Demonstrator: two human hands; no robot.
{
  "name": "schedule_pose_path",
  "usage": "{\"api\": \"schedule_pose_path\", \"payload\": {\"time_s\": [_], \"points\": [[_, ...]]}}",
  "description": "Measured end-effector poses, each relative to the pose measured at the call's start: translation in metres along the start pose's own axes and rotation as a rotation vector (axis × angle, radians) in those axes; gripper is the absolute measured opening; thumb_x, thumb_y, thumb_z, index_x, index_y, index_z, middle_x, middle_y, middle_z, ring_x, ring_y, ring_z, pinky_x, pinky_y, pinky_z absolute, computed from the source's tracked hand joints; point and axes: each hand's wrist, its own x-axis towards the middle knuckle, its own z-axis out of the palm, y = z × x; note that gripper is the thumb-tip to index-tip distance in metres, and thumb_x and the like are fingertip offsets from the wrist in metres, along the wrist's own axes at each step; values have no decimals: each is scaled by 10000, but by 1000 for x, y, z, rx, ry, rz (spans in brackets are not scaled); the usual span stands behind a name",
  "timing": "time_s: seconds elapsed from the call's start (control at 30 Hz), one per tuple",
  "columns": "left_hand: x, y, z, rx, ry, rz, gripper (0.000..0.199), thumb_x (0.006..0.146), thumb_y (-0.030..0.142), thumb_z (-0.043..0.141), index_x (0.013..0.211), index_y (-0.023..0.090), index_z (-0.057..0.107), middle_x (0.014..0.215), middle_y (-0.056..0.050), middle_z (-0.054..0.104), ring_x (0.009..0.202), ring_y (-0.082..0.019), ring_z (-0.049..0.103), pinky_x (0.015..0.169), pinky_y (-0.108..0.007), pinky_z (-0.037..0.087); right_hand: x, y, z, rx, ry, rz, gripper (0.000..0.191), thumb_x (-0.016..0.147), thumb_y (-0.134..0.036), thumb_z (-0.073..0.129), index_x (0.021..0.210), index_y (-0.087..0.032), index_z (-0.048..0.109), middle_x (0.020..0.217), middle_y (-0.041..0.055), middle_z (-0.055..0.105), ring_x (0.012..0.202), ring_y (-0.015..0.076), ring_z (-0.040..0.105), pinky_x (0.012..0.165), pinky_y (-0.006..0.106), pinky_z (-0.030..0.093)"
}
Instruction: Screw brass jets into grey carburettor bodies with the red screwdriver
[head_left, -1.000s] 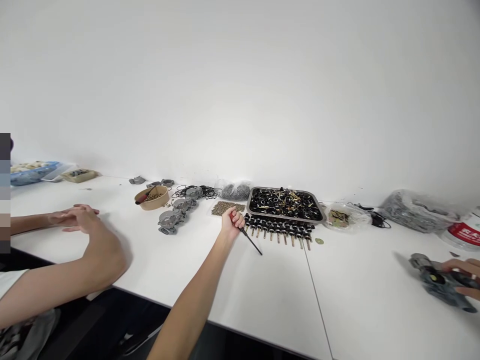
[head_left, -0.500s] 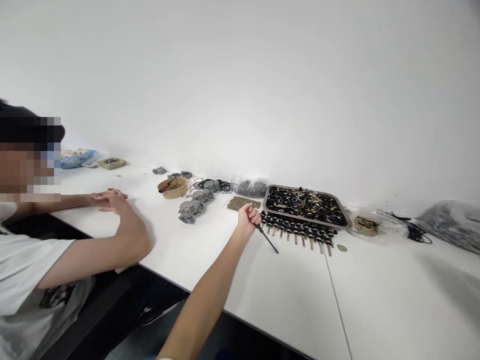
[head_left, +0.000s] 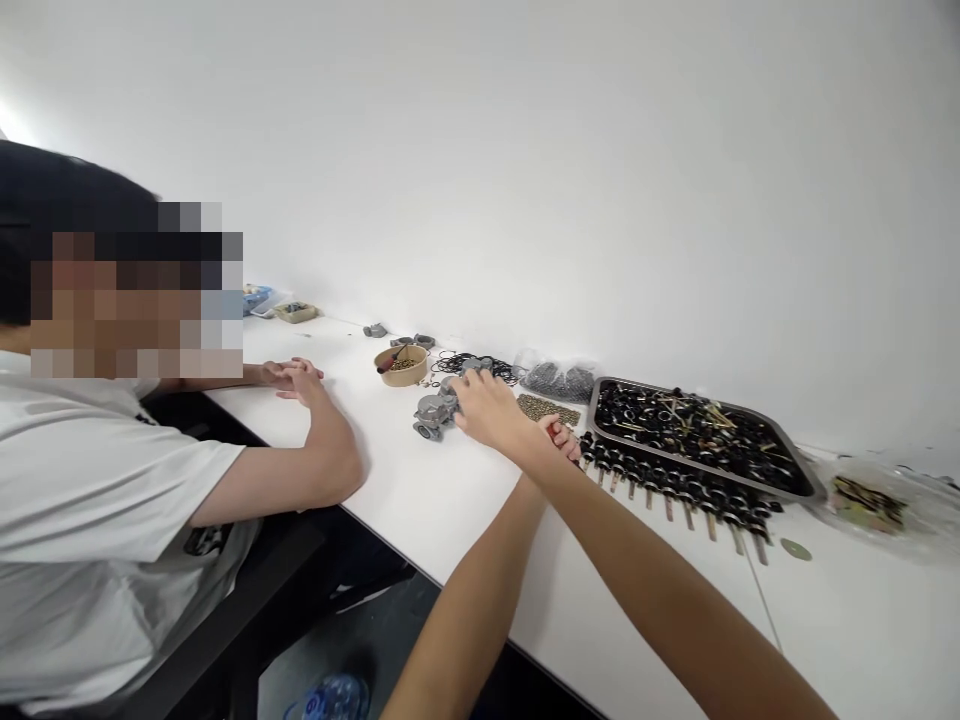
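My left hand [head_left: 561,438] is closed around the red handle of a screwdriver [head_left: 553,431]; its shaft is hidden behind my right forearm. My right hand [head_left: 491,408] reaches across above my left wrist. Its fingers are apart and curve down at a row of grey metal castings [head_left: 435,410], overlapping the middle ones; a firm grip on one does not show. Beside the hands lie small brass-coloured parts [head_left: 547,408] in a flat patch. Black-headed parts with metal shanks [head_left: 675,490] stand in rows to the right of my left hand.
A metal tray [head_left: 806,485] holds mixed black and brass parts. Behind lie black rings [head_left: 480,368] and a clear bag of dark parts [head_left: 559,378]. A round tub [head_left: 401,378] contains brass pieces and another screwdriver [head_left: 391,360]. At left, a co-worker's hands [head_left: 296,378] rest on the table.
My right hand has come in from the right and reached the grey castings. The view has turned left. My left hand still holds the screwdriver.
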Motion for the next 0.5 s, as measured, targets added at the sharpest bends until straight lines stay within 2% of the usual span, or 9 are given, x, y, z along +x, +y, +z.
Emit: {"api": "schedule_pose_path", "payload": {"time_s": [0.07,0.13,0.23,0.33,0.43,0.5], "points": [[0,0,-4,-60,-87,-39,353,950,370,472,681,142,480,515,63,363,413,-52,323,428,-190,312,24,-14,13,-8,-32,-15,411,870,-197,569,1270,-117,523,1302,192,535,1184,337,484,933,433,432],[1,-1,-6,-101,-153,-64,384,918,312,445,574,185,331,440,73,205,349,-70,199,389,-225,196,38,-22,25,-10,-71,-19,445,848,-159,593,1283,-107,512,1325,199,514,1208,355,472,949,444,424],[2,-4,-7,-148,-216,-84,369,823,269,514,555,202,269,418,66,199,328,-77,200,390,-246,161,44,-25,40,-10,-130,-1,475,849,-81,568,1313,-112,471,1291,208,525,1179,337,520,943,437,438],[3,-6,-7,-171,-240,-100,360,772,249,554,560,207,266,413,68,207,324,-75,206,388,-242,155,40,-23,51,12,-157,0,459,868,-11,496,1309,-119,437,1231,204,543,1078,276,597,869,360,478],[4,-7,-6,-184,-241,-109,344,769,236,542,564,211,267,406,69,202,320,-78,203,380,-240,152,34,-21,55,50,-135,-24,441,885,24,407,1302,-119,411,1221,190,534,1010,237,620,789,300,489],[3,-7,-6,-189,-246,-107,337,772,231,538,562,208,274,408,67,211,322,-79,210,378,-238,161,30,-22,54,76,-123,-46,414,887,8,419,1279,-126,416,1201,170,535,962,218,623,744,279,486]]}}
